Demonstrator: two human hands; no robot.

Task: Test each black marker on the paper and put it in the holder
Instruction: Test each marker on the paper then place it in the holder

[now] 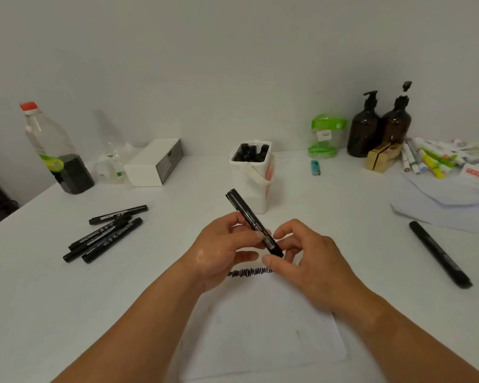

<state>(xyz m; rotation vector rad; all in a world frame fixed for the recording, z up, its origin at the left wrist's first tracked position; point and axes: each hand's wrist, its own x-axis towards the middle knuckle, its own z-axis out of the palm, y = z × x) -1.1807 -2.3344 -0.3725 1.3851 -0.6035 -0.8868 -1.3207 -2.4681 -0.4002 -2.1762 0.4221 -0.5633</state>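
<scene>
Your left hand (pixel 221 252) has its thumb and fingers curled round the middle of the black marker (pixel 248 214), and your right hand (pixel 310 258) pinches its lower end between thumb and fingertips. The marker is tilted above the paper (pixel 260 335), over a black scribble (pixel 249 272), its upper end leaning toward the white holder (pixel 253 186), which has markers in it. Four loose markers (pixel 105 234) lie to your left, and a single marker (pixel 440 254) lies to your right.

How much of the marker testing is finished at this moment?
Done: several markers stand in the holder; a scribble marks the paper. In hand: left hand and right hand hold one marker. Left: a pile of markers on the left and a single marker on the right.
</scene>
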